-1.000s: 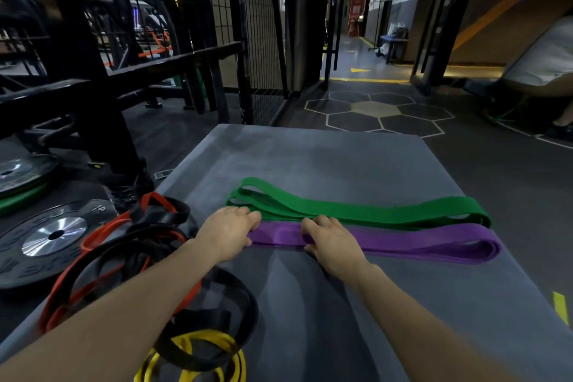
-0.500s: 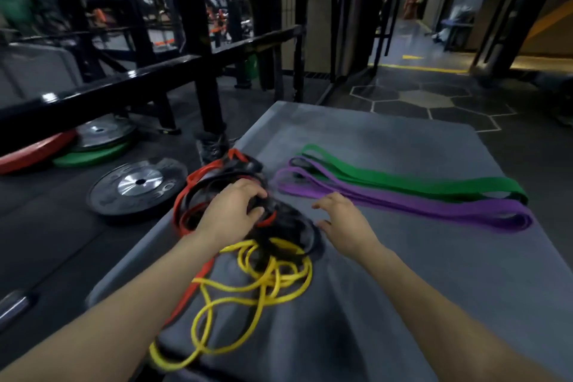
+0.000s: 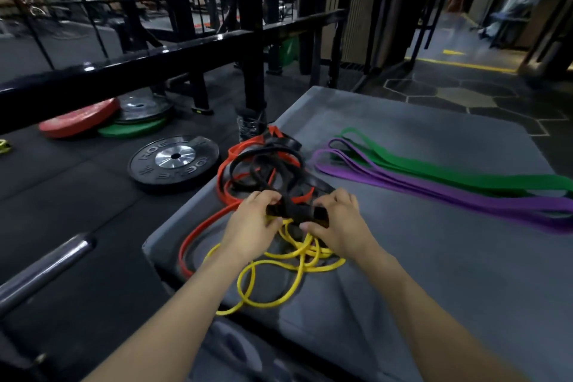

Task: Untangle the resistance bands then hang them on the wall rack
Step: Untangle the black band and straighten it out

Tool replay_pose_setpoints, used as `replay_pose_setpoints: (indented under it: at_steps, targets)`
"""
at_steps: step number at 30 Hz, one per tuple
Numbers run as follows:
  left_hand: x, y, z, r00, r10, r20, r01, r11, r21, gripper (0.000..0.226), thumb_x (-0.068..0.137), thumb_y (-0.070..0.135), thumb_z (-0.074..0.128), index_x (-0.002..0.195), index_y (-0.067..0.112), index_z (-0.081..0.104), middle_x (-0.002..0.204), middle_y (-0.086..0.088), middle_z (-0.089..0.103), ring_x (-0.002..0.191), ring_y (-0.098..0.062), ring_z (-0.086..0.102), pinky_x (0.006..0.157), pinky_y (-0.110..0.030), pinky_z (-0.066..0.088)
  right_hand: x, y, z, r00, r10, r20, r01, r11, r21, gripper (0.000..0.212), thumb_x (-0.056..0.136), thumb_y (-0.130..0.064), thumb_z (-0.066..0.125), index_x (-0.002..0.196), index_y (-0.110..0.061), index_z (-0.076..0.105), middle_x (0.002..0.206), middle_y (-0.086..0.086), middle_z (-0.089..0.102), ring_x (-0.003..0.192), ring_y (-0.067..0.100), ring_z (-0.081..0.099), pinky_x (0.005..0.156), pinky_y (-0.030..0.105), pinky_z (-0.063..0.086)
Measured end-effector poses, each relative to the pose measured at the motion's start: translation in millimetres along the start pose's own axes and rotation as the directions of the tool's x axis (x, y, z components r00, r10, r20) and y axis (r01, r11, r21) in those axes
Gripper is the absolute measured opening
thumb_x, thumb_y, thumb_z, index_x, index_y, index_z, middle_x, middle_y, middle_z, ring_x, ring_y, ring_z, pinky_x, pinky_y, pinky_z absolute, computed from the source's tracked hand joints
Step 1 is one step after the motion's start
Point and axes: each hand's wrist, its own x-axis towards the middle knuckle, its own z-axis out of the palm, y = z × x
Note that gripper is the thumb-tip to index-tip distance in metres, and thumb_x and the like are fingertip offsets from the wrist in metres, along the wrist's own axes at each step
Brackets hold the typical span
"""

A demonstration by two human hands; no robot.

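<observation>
Reading the only legible writing first, we find raised letters on the black weight plate lying flat on the floor left of the grey mat; they appear to spell "ROGUE" along the upper arc, though blur leaves the last letters uncertain, and the markings on the lower arc cannot be made out. No label is readable on any band.

At centre, we see both hands meeting over the tangle. The left hand has its fingers curled round a bunched section of the black band, and the right hand pinches the same bunch from the other side (thumb below, fingers curled over the top). Neither hand is spread; both grip the black band, held just above the mat.

The black band's remaining loops lie farther from us, interlaced with the red band, which also trails toward the mat's left edge. The yellow band, a thinner cord, coils directly beneath and nearer than the hands, touching the black bunch.

To the right, apart from the tangle, the purple band and the green band lie flat and side by side on the mat, green farther from us.

Beyond the black plate, a red plate and a green plate rest on the floor beside a black steel rail.
</observation>
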Motion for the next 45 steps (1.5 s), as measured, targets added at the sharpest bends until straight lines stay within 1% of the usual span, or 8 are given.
replay_pose_setpoints:
  at_steps: [7,13,23,28,32,39,42,45]
  targets:
    - [0.0,1.9,-1.0,0.989,0.024,-0.146,-0.027,0.999,-0.021,0.053,0.085,0.02,0.063,0.134,0.019,0.042,0.132,0.001,0.045,0.12,-0.019,0.048,0.096,-0.033,0.044,14.0,-31.1,-15.5,0.948,-0.088,-0.306,0.193,0.924,0.332,0.021,0.08,-0.036,0.057,0.094,-0.021,0.061,0.094,-0.004,0.052,0.099,0.02,0.047,0.081,0.017,0.03]
    - [-2.1,10.4,-6.7,0.966,-0.002,-0.258,-0.018,0.997,-0.074,0.046,0.089,0.025,0.058,0.132,0.016,0.043,0.129,-0.002,0.045,0.119,-0.021,0.047,0.091,-0.031,0.041,4.2,-45.5,-54.6,0.926,0.051,-0.373,0.296,0.515,0.805,0.013,0.089,-0.028,0.053,0.078,-0.032,0.059,0.078,-0.007,0.063,0.075,0.013,0.058,0.064,0.032,0.047]
    - [-11.1,42.6,-14.5,0.936,0.109,-0.335,-0.209,0.938,-0.278,0.05,0.082,0.025,0.068,0.128,0.021,0.048,0.123,0.008,0.049,0.115,-0.007,0.048,0.095,-0.022,0.039,-22.1,-37.3,-65.2,0.952,-0.019,-0.305,0.287,0.397,0.872,0.024,0.075,-0.05,0.068,0.075,-0.026,0.064,0.072,0.0,0.06,0.072,0.02,0.052,0.064,0.029,0.045]
    - [-6.3,35.8,-8.1,0.938,0.224,-0.265,-0.191,0.971,0.145,0.043,0.076,0.024,0.071,0.116,0.018,0.058,0.114,-0.002,0.061,0.109,-0.026,0.055,0.093,-0.037,0.042,-34.3,-36.5,-82.0,0.957,0.068,-0.283,0.278,0.067,0.958,0.024,0.072,-0.032,0.068,0.077,-0.011,0.059,0.068,0.003,0.062,0.061,0.012,0.06,0.053,0.023,0.052]
    - [-5.9,9.9,-10.5,0.979,0.022,-0.201,-0.005,0.997,0.083,0.047,0.08,0.019,0.068,0.123,0.018,0.049,0.122,-0.004,0.051,0.112,-0.027,0.053,0.092,-0.04,0.044,-36.0,-19.1,-108.9,0.923,0.244,-0.298,0.336,-0.131,0.933,0.029,0.085,-0.016,0.049,0.061,-0.017,0.065,0.057,-0.003,0.057,0.053,0.008,0.056,0.05,0.021,0.05]
    - [-6.0,1.3,-1.7,0.998,-0.056,-0.022,0.06,0.975,0.215,0.025,0.091,0.037,0.052,0.108,0.02,0.059,0.104,-0.004,0.058,0.108,-0.026,0.051,0.082,-0.035,0.043,-35.1,-0.6,-83.7,0.901,0.422,-0.103,-0.124,0.477,0.87,0.033,0.087,-0.002,0.053,0.056,-0.013,0.056,0.046,-0.005,0.052,0.053,0.015,0.045,0.049,0.018,0.038]
    - [-2.3,4.4,5.8,0.998,-0.045,-0.052,0.059,0.946,0.319,0.028,0.092,0.039,0.05,0.11,0.019,0.057,0.112,-0.007,0.05,0.112,-0.028,0.043,0.092,-0.037,0.039,-32.1,12.0,-76.7,0.883,0.459,-0.099,-0.354,0.789,0.501,0.029,0.087,-0.01,0.054,0.06,-0.008,0.045,0.056,0.007,0.041,0.059,0.022,0.039,0.05,0.026,0.031]
    - [3.2,9.0,11.3,0.998,0.02,-0.064,-0.006,0.979,0.203,0.023,0.092,0.035,0.051,0.101,0.014,0.053,0.104,-0.005,0.051,0.102,-0.027,0.049,0.085,-0.039,0.043,-35.0,25.1,-72.1,0.832,0.547,-0.096,-0.54,0.837,0.091,0.031,0.085,-0.018,0.049,0.06,-0.011,0.032,0.065,0.008,0.039,0.075,0.025,0.039,0.055,0.03,0.031]
